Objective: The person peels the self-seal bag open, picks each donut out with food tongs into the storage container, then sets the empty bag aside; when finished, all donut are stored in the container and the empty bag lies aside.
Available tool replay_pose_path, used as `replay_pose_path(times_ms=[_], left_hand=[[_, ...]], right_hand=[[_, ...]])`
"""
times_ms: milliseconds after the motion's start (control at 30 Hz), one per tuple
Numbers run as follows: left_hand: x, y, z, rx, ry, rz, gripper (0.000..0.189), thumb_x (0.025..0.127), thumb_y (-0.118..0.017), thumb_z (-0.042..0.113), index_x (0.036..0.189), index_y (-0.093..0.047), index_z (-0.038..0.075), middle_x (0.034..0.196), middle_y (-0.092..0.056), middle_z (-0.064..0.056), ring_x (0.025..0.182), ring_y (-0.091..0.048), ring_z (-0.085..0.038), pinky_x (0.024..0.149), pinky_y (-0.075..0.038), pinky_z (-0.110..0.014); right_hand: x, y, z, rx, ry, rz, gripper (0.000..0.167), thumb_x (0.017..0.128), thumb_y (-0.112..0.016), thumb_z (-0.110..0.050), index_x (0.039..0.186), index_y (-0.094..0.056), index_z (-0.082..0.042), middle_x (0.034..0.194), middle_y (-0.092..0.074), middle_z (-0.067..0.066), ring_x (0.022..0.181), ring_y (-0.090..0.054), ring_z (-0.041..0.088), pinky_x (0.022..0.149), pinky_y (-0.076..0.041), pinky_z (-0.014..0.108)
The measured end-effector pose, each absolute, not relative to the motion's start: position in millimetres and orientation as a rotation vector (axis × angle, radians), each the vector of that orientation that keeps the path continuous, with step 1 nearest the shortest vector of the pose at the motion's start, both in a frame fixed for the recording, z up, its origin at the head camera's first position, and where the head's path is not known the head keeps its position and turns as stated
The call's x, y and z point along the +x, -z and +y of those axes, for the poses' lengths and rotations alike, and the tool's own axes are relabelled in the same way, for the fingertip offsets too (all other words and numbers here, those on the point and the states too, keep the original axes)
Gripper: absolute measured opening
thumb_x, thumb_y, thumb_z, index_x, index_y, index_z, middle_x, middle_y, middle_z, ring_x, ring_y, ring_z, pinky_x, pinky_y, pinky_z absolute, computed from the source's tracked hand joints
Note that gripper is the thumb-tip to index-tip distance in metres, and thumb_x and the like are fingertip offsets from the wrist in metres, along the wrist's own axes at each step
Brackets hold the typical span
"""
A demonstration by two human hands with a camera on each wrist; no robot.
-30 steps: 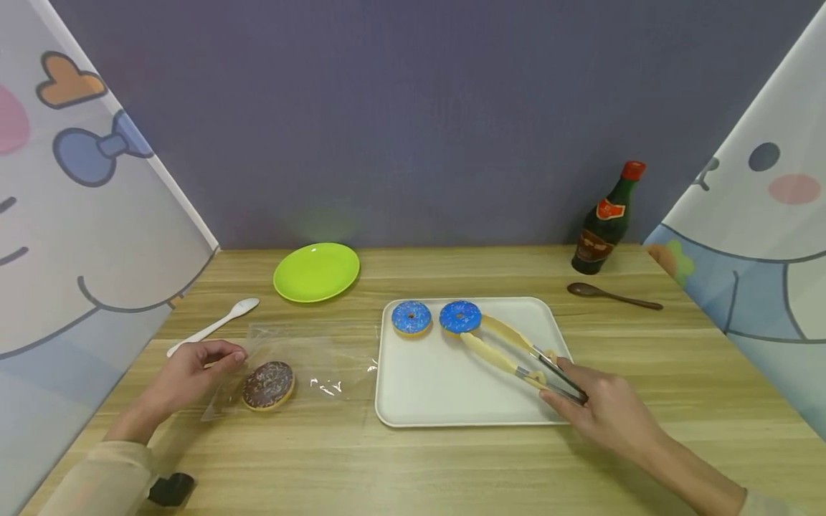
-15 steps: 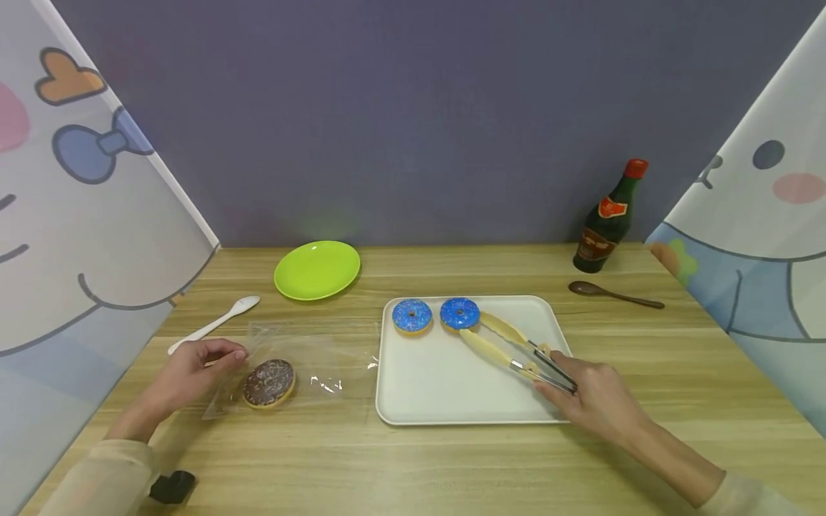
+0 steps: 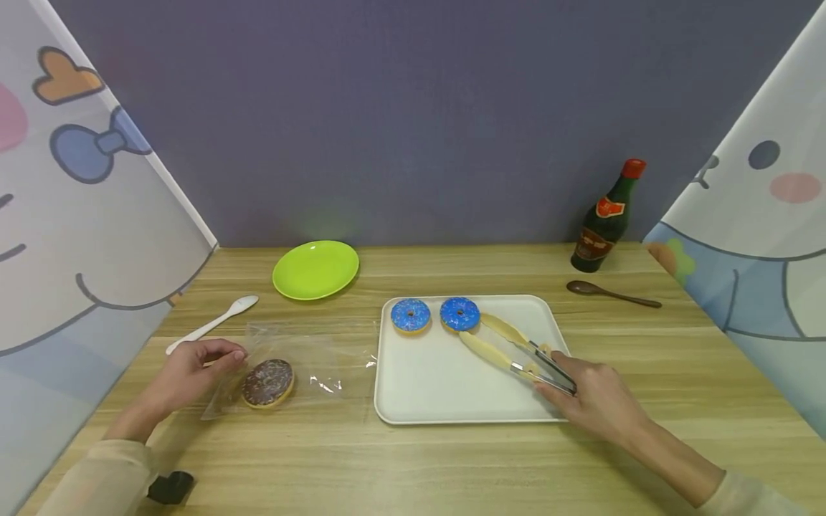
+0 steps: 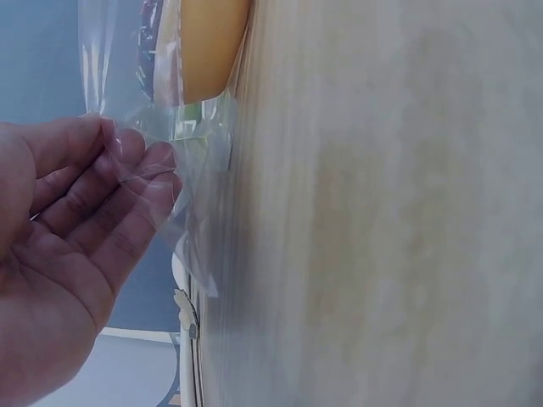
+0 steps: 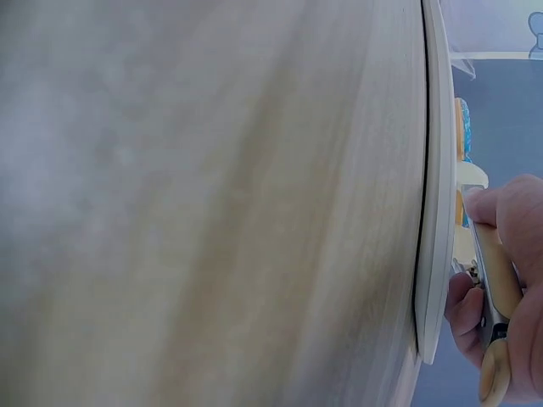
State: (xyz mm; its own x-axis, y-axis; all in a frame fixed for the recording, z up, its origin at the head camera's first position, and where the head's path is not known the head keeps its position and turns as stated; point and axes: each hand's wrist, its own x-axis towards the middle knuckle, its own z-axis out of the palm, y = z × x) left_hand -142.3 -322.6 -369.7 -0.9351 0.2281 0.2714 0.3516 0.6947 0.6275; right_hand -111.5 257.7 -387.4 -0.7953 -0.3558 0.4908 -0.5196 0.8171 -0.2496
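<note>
With thumb and fingertips my left hand pinches the edge of a clear plastic bag, the fold showing between thumb and fingers in the left wrist view. Inside the bag lies a chocolate doughnut with sprinkles. My right hand grips a pair of tongs with cream tips and metal arms, held low over the white tray. The spread tips reach the right and near sides of a blue-iced doughnut. A second blue-iced doughnut sits left of it on the tray.
A green plate lies at the back left, with a white spoon beyond the left hand. At the back right stand a dark green bottle and a brown wooden spoon. A black object is near the left sleeve.
My right hand has shifted slightly left with the tongs, then stays put, the tips still around the right blue doughnut. The left hand and bag have not moved.
</note>
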Motion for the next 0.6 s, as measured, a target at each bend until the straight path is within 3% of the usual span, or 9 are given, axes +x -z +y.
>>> replay_pose_path(times_ms=[167,267,400,500,600], left_hand=[[-142.8,369.5,-322.6,-0.47,1.062,-2.727,0.008,0.09,-0.063,0.0,0.092,-0.07,-0.001,0.089,-0.069,-0.01,0.082,-0.059,0.003,0.065,-0.049,-0.012],[-143.1,369.4,-323.0,-0.467,1.066,-2.734,0.008,0.09,-0.062,0.0,0.093,-0.07,-0.001,0.089,-0.069,-0.01,0.083,-0.059,0.003,0.065,-0.049,-0.012],[-142.4,369.2,-323.5,-0.455,1.072,-2.737,0.008,0.09,-0.062,0.0,0.093,-0.07,-0.001,0.09,-0.069,-0.01,0.083,-0.059,0.003,0.065,-0.049,-0.012],[-142.0,369.5,-323.7,-0.46,1.071,-2.732,0.008,0.09,-0.062,-0.001,0.093,-0.07,-0.001,0.089,-0.069,-0.01,0.082,-0.059,0.003,0.065,-0.049,-0.012],[-142.0,370.5,-323.9,-0.473,1.071,-2.724,0.008,0.09,-0.062,-0.002,0.092,-0.07,-0.002,0.089,-0.068,-0.01,0.082,-0.06,0.003,0.065,-0.049,-0.012]], right_hand=[[-109.1,383.0,263.5,0.665,-0.539,-2.526,0.055,0.069,-0.085,-0.022,0.106,-0.064,0.012,0.093,-0.067,0.023,0.073,-0.066,0.026,0.053,-0.052,0.038],[-107.2,376.9,264.9,0.673,-0.549,-2.474,0.055,0.066,-0.086,-0.022,0.105,-0.065,0.011,0.093,-0.068,0.021,0.071,-0.064,0.022,0.05,-0.05,0.034],[-103.5,368.0,254.4,0.741,-0.587,-2.422,0.054,0.066,-0.087,-0.024,0.107,-0.068,0.005,0.085,-0.069,0.009,0.057,-0.051,0.003,0.045,-0.039,0.017],[-98.7,363.4,237.9,0.846,-0.66,-2.418,0.053,0.069,-0.085,-0.026,0.11,-0.068,0.004,0.088,-0.069,0.007,0.052,-0.037,-0.004,0.042,-0.03,0.01],[-94.3,361.6,218.9,0.943,-0.729,-2.451,0.051,0.075,-0.082,-0.027,0.112,-0.066,0.004,0.099,-0.069,0.012,0.053,-0.038,-0.006,0.044,-0.032,0.008]])
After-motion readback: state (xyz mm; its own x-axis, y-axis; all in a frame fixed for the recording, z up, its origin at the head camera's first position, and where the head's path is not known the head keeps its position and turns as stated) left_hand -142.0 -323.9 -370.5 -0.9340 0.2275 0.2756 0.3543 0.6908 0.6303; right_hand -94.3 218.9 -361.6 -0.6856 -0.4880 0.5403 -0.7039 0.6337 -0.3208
